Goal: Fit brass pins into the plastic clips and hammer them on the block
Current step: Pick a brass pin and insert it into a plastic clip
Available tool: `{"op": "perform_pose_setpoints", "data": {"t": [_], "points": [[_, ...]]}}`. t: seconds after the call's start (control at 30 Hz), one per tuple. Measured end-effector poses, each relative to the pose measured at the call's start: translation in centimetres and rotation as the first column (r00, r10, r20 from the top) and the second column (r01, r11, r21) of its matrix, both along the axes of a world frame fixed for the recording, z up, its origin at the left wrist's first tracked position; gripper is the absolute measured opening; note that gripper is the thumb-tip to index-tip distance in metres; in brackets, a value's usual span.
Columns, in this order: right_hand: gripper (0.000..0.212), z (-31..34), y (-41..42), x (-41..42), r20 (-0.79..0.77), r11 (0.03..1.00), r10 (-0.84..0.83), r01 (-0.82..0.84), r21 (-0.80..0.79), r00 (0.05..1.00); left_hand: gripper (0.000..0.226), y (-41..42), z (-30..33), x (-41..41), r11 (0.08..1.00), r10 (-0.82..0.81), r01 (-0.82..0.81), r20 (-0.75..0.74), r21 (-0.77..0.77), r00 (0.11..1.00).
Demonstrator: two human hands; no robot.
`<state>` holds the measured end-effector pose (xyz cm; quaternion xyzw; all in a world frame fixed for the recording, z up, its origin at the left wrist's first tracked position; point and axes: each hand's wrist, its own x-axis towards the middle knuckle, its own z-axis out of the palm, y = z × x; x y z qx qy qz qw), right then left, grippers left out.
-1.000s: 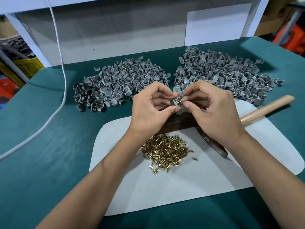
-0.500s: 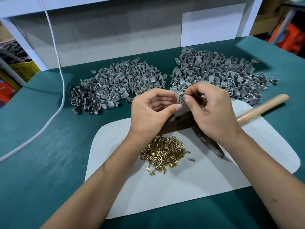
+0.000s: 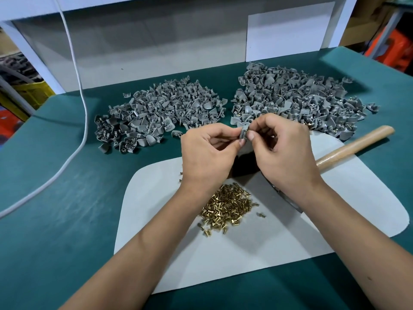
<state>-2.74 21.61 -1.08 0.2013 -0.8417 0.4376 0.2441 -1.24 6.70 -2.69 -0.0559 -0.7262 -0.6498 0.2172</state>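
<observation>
My left hand (image 3: 207,153) and my right hand (image 3: 283,148) meet above the dark block (image 3: 243,164), and both pinch one small grey plastic clip (image 3: 243,133) between thumb and fingers. Whether a pin sits in the clip is hidden by the fingertips. A heap of brass pins (image 3: 225,205) lies on the white mat (image 3: 257,253) under my left wrist. Two piles of grey clips lie behind the hands: one at the left (image 3: 156,113) and one at the right (image 3: 301,97), where brass shows in some clips. The hammer, with its wooden handle (image 3: 355,146), lies under my right hand.
A white cable (image 3: 76,90) runs down the left side of the green table (image 3: 55,220). A white panel (image 3: 288,30) leans on the grey back wall. Yellow and orange crates stand beyond the table's left and right edges.
Both hands have lifted the clip a little and turned it between the fingertips; the right thumb and forefinger now pinch it from the right side. The piles, pins and hammer have not moved.
</observation>
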Motion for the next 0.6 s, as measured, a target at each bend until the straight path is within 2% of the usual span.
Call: {"op": "perform_pose_setpoints", "data": {"t": [0.27,0.43,0.53,0.6], "points": [[0.01,-0.2,-0.5,0.1,0.066,0.997,-0.072,0.074,-0.015,0.995,0.015,0.1,-0.5,0.0,0.99,0.058,-0.063,-0.046,-0.124,0.997],[0.009,0.1,-0.3,0.0,0.109,0.997,-0.071,0.071,0.005,0.991,0.018,0.1,-0.4,-0.1,0.944,0.048,-0.079,-0.103,-0.321,0.994],[0.009,1.3,0.6,-0.2,0.134,0.995,0.077,-0.085,0.052,0.988,0.018,-0.1,-0.3,-0.1,0.931,0.087,-0.126,-0.127,-0.341,0.988],[0.01,2.3,2.2,-0.7,0.206,0.969,0.175,-0.206,0.14,0.963,0.022,-0.6,-0.1,-0.1,0.919,0.121,-0.165,-0.144,-0.358,0.982]]}}
